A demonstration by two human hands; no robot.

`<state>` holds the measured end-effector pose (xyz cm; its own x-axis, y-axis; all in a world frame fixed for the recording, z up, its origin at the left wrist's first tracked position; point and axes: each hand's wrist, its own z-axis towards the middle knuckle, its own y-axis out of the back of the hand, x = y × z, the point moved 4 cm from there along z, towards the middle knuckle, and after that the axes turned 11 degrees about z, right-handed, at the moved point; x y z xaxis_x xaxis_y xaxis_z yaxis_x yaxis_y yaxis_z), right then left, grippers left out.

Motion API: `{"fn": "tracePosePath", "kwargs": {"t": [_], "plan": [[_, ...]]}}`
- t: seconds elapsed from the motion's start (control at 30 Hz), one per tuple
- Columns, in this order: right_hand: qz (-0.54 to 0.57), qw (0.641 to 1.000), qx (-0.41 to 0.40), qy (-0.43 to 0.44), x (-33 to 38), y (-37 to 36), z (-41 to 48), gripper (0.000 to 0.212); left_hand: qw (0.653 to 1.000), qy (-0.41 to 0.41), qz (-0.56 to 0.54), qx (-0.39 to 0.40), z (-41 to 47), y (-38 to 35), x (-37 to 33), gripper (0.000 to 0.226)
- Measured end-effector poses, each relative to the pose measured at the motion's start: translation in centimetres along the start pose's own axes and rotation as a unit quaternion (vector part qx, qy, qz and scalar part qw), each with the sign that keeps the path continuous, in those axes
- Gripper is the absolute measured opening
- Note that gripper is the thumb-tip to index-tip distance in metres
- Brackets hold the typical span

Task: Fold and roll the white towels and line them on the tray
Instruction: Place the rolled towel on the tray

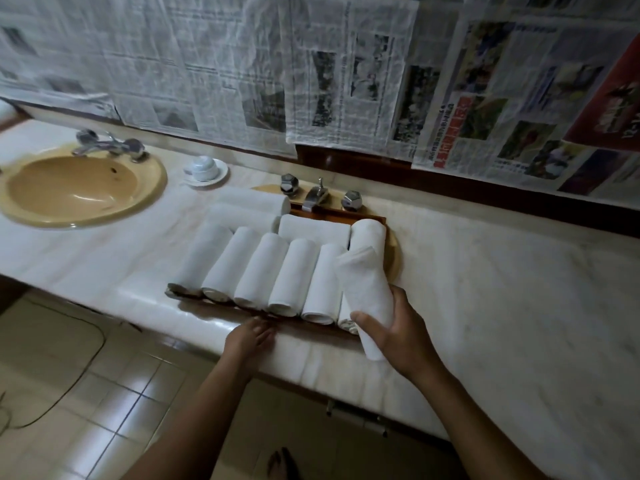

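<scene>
**Hazards**

1. My right hand [398, 327] grips the rolled white terry towel [363, 289], with thumb and fingers curled round its near half. It is held above the right end of the dark wooden tray [311, 212], not yet set down. The far end of this roll shows a loose, creased flap. If I loosen my grip before the roll is bedded, I judge that the flap will open and the roll will slacken.
2. The row of rolled white towels [263, 271] fills the tray front side by side, each roll touching the next. Little room shows at the right end, so pushing the held roll in could shove the neighbours askew or off the edge.
3. My left hand [249, 336] is flat with its fingers extended, the tips at the tray's near rim. Blur hides whether they touch it. The tray appears to sit over a yellow basin rim below the chrome tap [313, 199], so pressing on one side may rock it.

**Materials and shapes**

- Towels: soft, matte terry cylinders. Spiral layers show at their near ends. Further rolls lie crosswise behind the row.
- Tray: rigid, smooth, rectangular.
- Pale marble counter [502, 289]: hard, glossy, with a rounded front edge.
</scene>
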<state>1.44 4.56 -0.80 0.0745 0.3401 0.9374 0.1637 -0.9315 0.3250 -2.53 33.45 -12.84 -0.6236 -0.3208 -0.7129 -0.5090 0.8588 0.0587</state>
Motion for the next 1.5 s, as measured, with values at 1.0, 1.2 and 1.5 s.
{"fn": "tracePosePath", "kwargs": {"t": [1.0, 1.2, 1.5], "plan": [[-0.275, 0.945, 0.176, 0.023, 6.3, -7.5, 25.7, 0.076, 0.997, -0.038, -0.044, 0.048, -0.3, 7.1, 1.4, 0.017], [-0.301, 0.913, 0.273, 0.000, 2.8, -9.0, 28.8, 0.048, 0.998, 0.005, -0.047, 0.042, -0.1, 7.0, 1.5, 0.022], [-0.265, 0.950, 0.165, 0.016, 1.3, -8.1, 26.9, 0.061, 0.997, -0.025, -0.065, 0.045, -0.1, 6.8, 1.1, 0.029]]}}
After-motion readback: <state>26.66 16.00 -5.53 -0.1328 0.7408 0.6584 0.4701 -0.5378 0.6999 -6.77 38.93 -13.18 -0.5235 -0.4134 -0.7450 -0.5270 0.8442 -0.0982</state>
